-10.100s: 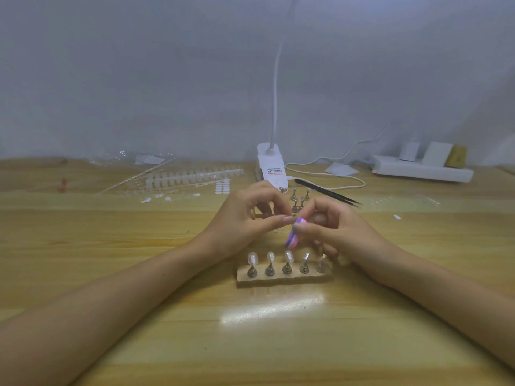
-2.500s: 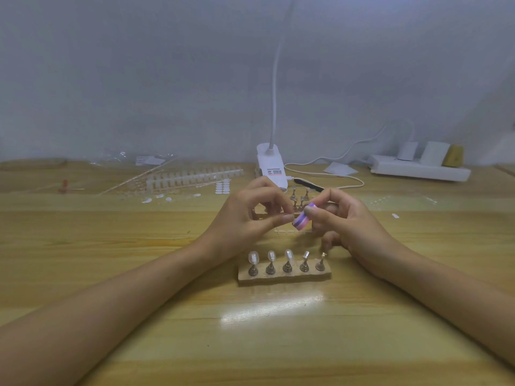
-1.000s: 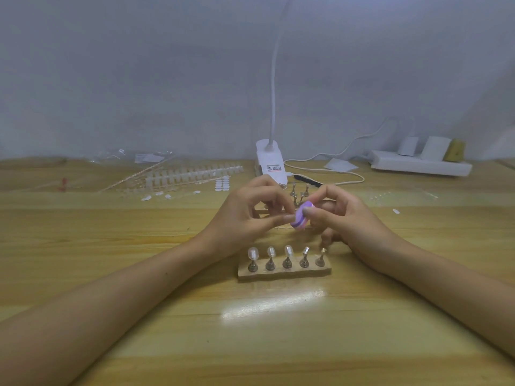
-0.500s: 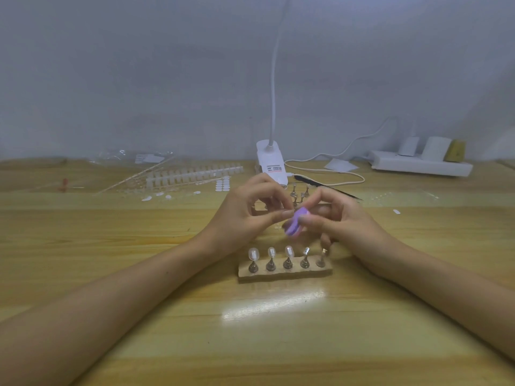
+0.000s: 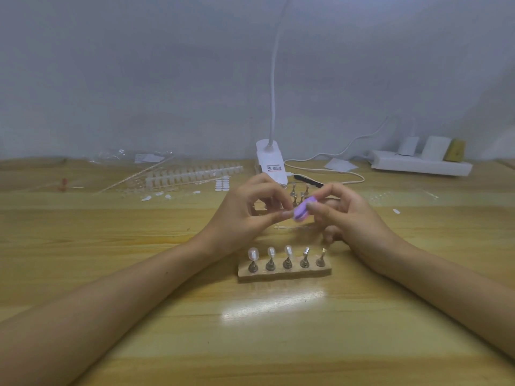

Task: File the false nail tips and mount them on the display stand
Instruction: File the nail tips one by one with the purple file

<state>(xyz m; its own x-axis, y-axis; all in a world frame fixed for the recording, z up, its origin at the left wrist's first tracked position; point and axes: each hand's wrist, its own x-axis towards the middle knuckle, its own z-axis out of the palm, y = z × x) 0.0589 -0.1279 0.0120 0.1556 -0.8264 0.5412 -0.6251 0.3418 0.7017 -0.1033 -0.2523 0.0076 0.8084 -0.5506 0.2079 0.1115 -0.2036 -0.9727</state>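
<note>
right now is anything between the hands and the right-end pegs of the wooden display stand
Nothing visible. The left hand and the right hand, gripping the purple nail file, are just behind the wooden stand; only the right hand's lower fingers sit near its last peg.

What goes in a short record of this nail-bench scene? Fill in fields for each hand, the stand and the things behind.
Left hand: fingers pinch a small item, hidden between them
Right hand: holds small purple nail file block at the left fingertips
Stand: low wooden display stand, five metal pegs; left three carry clear false nail tips
Behind: white clip lamp, white power strip, strips of clear plastic nail tips
</note>
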